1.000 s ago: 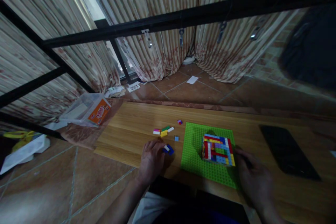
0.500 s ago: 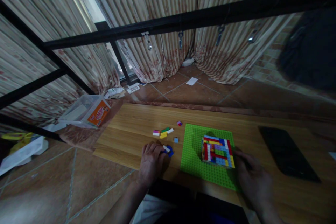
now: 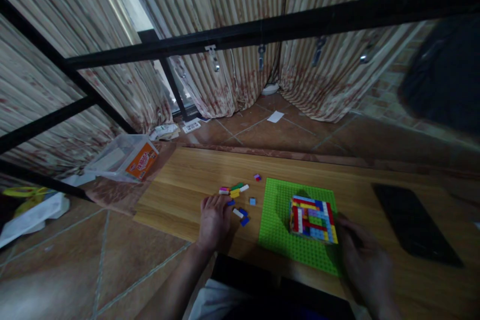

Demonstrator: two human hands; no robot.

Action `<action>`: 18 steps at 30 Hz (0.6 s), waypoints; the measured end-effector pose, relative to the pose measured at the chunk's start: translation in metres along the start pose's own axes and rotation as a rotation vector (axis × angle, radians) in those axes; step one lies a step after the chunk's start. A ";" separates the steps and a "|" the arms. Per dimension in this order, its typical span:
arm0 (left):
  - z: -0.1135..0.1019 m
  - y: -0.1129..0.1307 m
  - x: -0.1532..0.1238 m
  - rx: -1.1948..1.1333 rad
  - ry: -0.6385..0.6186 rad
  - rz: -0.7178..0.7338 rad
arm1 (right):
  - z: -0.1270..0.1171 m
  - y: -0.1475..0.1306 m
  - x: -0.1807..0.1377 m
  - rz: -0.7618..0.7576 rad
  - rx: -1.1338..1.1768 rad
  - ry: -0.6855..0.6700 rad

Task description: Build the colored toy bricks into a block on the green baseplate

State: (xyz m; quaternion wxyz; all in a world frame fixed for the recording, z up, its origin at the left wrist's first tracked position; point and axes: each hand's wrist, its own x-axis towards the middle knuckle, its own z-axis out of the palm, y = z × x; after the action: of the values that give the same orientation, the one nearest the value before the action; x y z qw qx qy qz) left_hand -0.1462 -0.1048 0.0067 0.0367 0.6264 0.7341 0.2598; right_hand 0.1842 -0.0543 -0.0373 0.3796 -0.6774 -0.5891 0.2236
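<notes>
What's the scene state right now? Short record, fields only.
left hand: flat on the wooden table, fingertips at a small blue brick
right hand: at the right edge of the green baseplate; grip unclear
build: multicolour brick block standing on the baseplate
loose bricks: small cluster beyond the left hand
other: black flat slab at right; clear box past table's left end

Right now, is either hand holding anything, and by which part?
Nothing is clearly held: the left hand touches a blue brick with its fingertips; the right hand rests beside the green baseplate.

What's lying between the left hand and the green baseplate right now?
In the head view, on the wooden board: a white brick, blue bricks and a small light-blue brick.
</notes>
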 end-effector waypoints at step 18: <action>0.015 0.013 0.073 0.151 -0.183 -0.023 | 0.002 0.006 0.000 -0.076 0.005 0.011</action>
State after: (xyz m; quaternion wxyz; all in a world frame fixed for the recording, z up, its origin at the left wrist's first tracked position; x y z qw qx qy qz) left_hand -0.1439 -0.0301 0.0188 0.0590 0.6401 0.7522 0.1450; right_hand 0.1866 -0.0542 -0.0433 0.3926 -0.6549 -0.6117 0.2068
